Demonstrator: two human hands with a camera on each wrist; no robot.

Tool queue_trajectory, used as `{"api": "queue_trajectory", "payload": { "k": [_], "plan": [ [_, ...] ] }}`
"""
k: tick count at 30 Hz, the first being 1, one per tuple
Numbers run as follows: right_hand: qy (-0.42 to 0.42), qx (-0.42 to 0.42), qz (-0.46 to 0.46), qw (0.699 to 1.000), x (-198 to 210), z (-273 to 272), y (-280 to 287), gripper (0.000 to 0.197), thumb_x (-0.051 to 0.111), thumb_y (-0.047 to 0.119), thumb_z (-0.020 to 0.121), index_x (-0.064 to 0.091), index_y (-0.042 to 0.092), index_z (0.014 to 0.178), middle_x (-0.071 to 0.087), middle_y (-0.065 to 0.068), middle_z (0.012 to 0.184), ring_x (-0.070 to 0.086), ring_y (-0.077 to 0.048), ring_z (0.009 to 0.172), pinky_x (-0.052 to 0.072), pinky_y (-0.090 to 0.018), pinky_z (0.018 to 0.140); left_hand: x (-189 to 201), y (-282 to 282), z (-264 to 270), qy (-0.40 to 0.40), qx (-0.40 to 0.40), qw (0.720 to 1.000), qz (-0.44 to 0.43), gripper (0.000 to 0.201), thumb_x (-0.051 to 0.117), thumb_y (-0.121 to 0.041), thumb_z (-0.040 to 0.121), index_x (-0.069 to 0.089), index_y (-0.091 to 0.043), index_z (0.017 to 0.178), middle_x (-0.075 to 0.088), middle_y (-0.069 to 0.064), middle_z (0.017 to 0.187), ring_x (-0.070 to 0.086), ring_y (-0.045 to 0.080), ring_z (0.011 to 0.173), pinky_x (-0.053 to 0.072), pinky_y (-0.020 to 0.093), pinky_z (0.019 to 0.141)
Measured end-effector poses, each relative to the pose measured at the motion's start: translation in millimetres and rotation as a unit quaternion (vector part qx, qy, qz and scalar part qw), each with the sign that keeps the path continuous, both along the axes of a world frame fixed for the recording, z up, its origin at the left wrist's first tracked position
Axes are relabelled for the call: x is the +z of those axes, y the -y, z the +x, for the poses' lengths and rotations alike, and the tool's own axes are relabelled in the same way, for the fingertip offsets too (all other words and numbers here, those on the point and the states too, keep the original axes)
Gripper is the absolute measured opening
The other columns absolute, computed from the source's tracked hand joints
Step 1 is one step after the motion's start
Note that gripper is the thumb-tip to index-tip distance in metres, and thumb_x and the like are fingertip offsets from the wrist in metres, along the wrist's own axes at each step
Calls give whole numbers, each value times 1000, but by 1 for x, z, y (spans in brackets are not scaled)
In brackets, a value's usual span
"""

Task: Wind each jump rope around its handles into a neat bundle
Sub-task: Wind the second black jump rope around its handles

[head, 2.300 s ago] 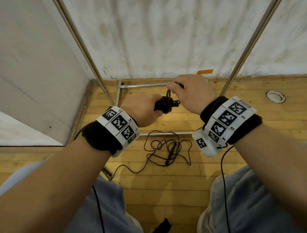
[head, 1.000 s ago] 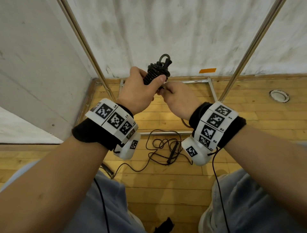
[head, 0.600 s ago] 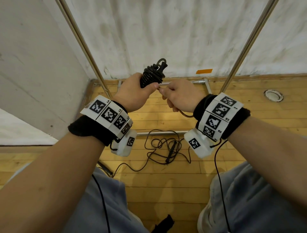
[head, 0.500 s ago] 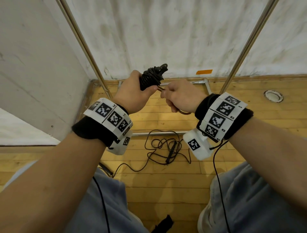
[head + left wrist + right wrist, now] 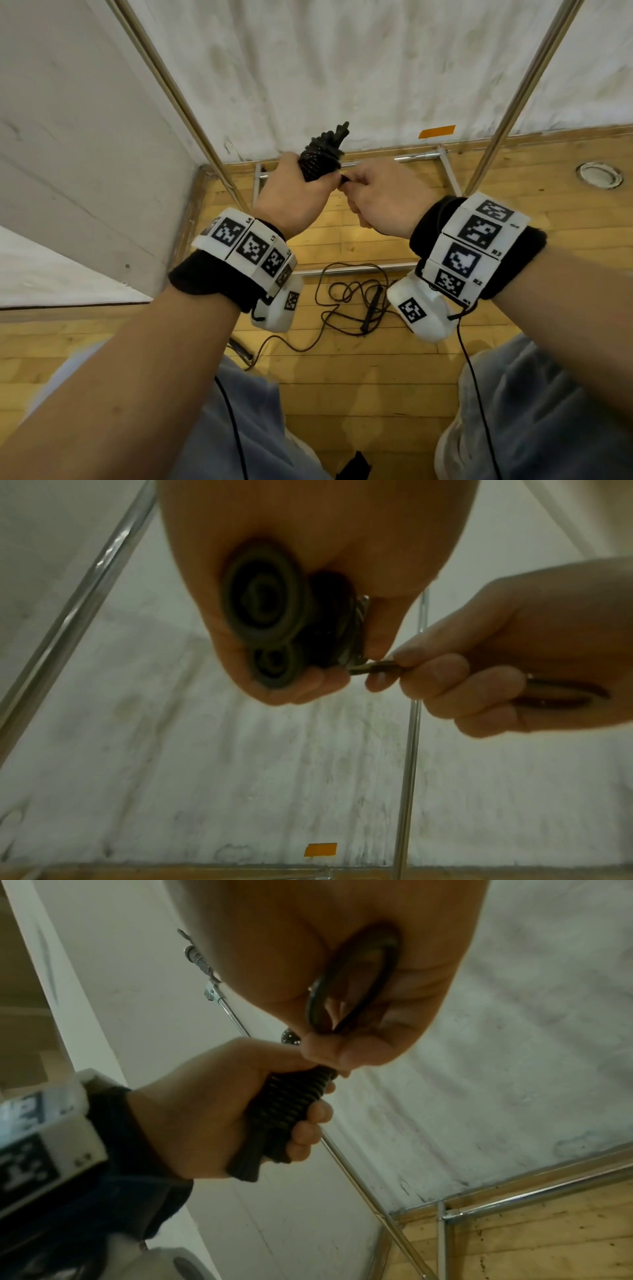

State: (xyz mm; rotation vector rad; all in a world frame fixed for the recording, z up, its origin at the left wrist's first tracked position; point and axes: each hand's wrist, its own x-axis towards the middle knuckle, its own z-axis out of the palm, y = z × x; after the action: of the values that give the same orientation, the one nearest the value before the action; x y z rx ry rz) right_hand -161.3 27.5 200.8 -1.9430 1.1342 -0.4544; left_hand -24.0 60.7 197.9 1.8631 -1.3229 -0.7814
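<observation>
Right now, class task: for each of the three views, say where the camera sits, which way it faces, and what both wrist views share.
Head: on the head, facing down; both forearms, left hand, right hand, loose rope.
Left wrist: under the left palm, facing the wall; fingers around the bundle.
Right wrist: under the right palm, facing left; loop in the hand.
Shared: bundle and both hands.

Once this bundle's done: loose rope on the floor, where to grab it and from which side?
Take the loose rope by its handle, the one rigid part: a straight black stick lying flat amid the tangled cord. Come from above, fingers closing across its width near the middle. The cord loops are slack and would only drag. I can't make out a second handle.
</observation>
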Motion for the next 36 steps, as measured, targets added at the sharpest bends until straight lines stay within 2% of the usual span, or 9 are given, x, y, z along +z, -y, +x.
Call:
{"api": "queue_trajectory", "payload": {
  "k": [4,7,11,16,20,23,28,32,36],
  "plan": [
    [-4,-20,-6,1000,0,-1,3,19,41,4,91,57,13,88,53,-1,65,51,-18,59,39,-27,52,3,1,-5,-105,-38,993,27,21,39,-27,96,39,-14,113,48,4,82,45,20,73,40,38,67],
    [3,-25,-8,1000,-1,-5,8,20,41,2,90,61,4,91,58,-10,73,54,-23,63,47,-34,58,2,2,-8,-91,-65,993,32,30,41,-23,99,38,-14,126,51,2,83,50,18,72,47,38,69],
    [60,-39,26,997,2,-11,13,21,45,6,93,65,8,96,61,-1,70,54,-9,49,44,-19,44,-1,1,-8,-62,-71,996,-10,36,49,-26,98,36,-16,130,59,1,84,60,18,76,55,45,81],
    [114,-47,20,992,13,-15,20,20,49,3,91,66,11,96,63,4,62,54,-2,41,50,-20,49,1,2,-6,-108,-44,992,-55,42,70,-19,85,49,-10,120,63,1,94,67,16,80,58,36,73],
    [89,-39,-3,995,16,-15,18,23,48,2,90,67,14,88,54,10,42,48,1,38,38,-10,41,5,3,-9,-152,-29,985,-70,43,79,-14,75,57,-11,112,67,0,87,68,15,70,58,33,65],
    [86,-40,-7,996,19,-15,18,20,49,5,92,66,15,90,56,2,55,50,-3,45,40,-13,46,8,5,-12,-151,-17,985,-81,37,79,-14,74,58,-16,104,63,-5,74,60,10,56,55,30,54],
    [101,-47,-19,994,25,-22,16,17,52,14,93,66,15,84,63,-2,59,52,-2,39,45,-14,43,14,6,-18,-197,-29,977,-79,40,72,-8,77,48,-13,109,66,11,90,68,25,71,57,38,58],
    [65,-58,-71,994,26,-26,19,17,51,18,94,62,18,81,58,7,61,49,-1,44,38,-14,45,19,2,-20,-205,-48,974,-86,39,70,-24,78,47,-11,106,60,4,69,57,19,50,46,29,47],
    [35,-83,-119,989,22,-24,19,14,46,20,96,58,20,90,48,14,70,44,-1,60,33,-6,50,20,1,-22,-264,-68,960,-63,32,60,-25,78,43,-16,104,55,8,71,55,22,55,44,30,51]
  ]
}}
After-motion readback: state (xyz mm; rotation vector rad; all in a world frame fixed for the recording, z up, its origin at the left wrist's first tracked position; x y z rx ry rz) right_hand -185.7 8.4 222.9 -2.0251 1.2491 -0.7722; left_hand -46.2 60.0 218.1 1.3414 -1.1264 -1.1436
